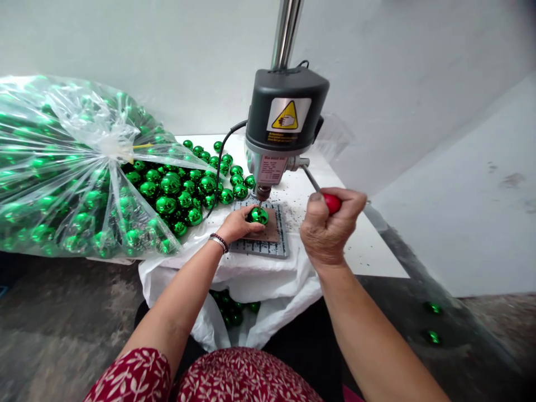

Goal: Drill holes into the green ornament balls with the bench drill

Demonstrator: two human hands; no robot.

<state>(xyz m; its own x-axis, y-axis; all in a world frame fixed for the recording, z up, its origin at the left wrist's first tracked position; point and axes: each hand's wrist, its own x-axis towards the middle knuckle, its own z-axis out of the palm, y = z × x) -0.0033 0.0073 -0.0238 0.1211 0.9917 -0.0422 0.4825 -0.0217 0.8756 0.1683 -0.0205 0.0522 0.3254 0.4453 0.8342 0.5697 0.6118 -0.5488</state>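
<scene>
Between the thumb and fingers of my left hand (238, 224) is a shiny green bauble (258, 216), held on a brown board (271, 229) over the grey metal base (281, 245) of a drill press (288, 109). The drill's chuck (263, 193) sits right above the bauble; whether the bit touches it I cannot tell. My right hand (330, 229) is wrapped round the red knob (332, 203) of the press's feed lever (311, 178), to the right of the machine.
A large clear plastic bag (113, 148) of green baubles lies to the left, with loose baubles (167, 205) beside it. A white sack (276, 298) with more baubles hangs below the table's front edge. Dark shavings dot the white table (355, 245). Two baubles (434, 337) lie on the floor.
</scene>
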